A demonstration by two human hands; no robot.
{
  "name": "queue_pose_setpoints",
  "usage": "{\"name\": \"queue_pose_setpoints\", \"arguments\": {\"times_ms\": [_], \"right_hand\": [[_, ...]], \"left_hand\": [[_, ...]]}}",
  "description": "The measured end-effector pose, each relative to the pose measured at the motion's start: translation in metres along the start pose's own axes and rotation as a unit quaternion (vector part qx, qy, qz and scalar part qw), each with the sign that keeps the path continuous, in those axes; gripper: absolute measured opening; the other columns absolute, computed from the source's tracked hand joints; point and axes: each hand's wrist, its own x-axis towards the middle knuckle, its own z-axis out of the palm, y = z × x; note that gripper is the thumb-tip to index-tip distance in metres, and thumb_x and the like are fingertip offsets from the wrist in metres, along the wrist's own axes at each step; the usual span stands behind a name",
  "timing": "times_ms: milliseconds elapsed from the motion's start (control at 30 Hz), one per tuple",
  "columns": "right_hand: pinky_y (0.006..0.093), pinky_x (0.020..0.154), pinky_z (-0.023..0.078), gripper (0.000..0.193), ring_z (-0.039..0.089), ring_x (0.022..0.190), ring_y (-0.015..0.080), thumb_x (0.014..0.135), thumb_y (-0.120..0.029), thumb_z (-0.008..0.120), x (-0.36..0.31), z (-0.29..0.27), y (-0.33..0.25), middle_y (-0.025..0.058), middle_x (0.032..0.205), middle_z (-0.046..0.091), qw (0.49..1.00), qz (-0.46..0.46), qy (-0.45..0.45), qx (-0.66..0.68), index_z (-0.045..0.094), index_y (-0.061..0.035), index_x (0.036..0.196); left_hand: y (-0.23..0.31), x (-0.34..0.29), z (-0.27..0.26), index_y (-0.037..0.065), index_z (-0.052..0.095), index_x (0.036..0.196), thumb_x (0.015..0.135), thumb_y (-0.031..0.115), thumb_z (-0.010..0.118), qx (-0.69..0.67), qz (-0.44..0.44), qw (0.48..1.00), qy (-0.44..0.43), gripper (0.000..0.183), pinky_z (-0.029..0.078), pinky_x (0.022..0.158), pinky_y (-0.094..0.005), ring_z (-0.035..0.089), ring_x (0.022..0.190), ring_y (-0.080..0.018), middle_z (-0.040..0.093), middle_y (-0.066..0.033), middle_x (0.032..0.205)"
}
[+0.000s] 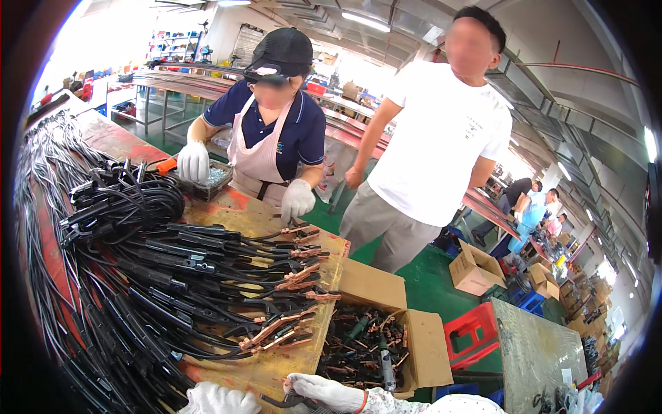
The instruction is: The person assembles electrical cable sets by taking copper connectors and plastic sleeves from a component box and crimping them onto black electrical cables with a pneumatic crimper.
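Down at the bottom edge, the left hand (219,401) is sliced off by the frame, and whatever its fingers may hold is out of sight! Alongside, the right hand (323,391) smothers most of a dark piece (284,399), the rest lost below the border. Over to the left, the cables (49,186) vanish into the black rim. In the tray (221,182), the shiny bits (209,176) are too tiny to identify! The table (336,257) hides the co-worker's legs, the carton's (427,345) lower layers are buried, and the distant workers' (532,209) handiwork is too small to read.
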Motion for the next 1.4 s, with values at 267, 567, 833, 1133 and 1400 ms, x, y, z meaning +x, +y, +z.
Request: {"name": "queue_pose_setpoints", "arguments": {"times_ms": [267,567,833,1133,1400], "right_hand": [[0.0231,0.095,0.042,0.033,0.052,0.106,0.0068,0.107,-0.024,0.047,-0.012,0.015,-0.038,0.0016,0.117,0.058,0.984,-0.058,0.084,-0.146,0.054,-0.0031,0.132],[0.0404,0.069,0.055,0.034,0.066,0.085,0.0336,0.089,-0.040,0.068,0.003,0.036,-0.023,0.0121,0.090,0.061,0.764,-0.112,0.151,-0.617,0.063,-0.0100,0.105],[0.0400,0.064,0.052,0.029,0.062,0.079,0.0303,0.081,-0.026,0.075,0.025,0.041,-0.026,0.0099,0.090,0.060,0.705,-0.215,0.178,-0.652,0.063,-0.0124,0.103],[0.0401,0.068,0.051,0.041,0.062,0.082,0.0308,0.072,-0.014,0.079,0.039,0.043,-0.023,0.0086,0.093,0.061,0.744,-0.247,0.173,-0.596,0.062,-0.0124,0.109],[0.0385,0.067,0.051,0.041,0.063,0.079,0.0301,0.068,-0.011,0.080,0.039,0.037,-0.022,0.0068,0.093,0.064,0.774,-0.265,0.164,-0.550,0.064,-0.0127,0.106]], "left_hand": [[-0.007,0.012,-0.008,0.013,0.064,0.115,0.079,0.026,0.068,0.000,0.006,0.996,0.084,0.038,0.046,0.070,-0.0376,0.058,0.078,-0.0256,0.056,-0.0049,0.084],[-0.006,0.021,-0.027,0.018,0.073,0.086,0.078,0.028,0.072,-0.104,-0.101,0.989,-0.014,0.013,0.048,0.048,-0.0374,0.063,0.056,-0.0238,0.061,-0.0012,0.067],[-0.025,0.042,-0.025,0.014,0.071,0.095,0.091,0.028,0.060,-0.247,-0.163,0.953,-0.062,0.018,0.051,0.062,-0.0432,0.067,0.075,-0.0318,0.066,-0.0078,0.082],[-0.024,0.039,-0.022,0.009,0.073,0.098,0.092,0.025,0.064,-0.274,-0.197,0.936,-0.098,0.020,0.050,0.061,-0.0364,0.068,0.072,-0.0274,0.066,-0.0075,0.081],[-0.021,0.043,-0.021,0.010,0.073,0.091,0.090,0.025,0.064,-0.233,-0.216,0.937,-0.149,0.017,0.050,0.059,-0.0376,0.067,0.068,-0.0285,0.066,-0.0091,0.074]]}}
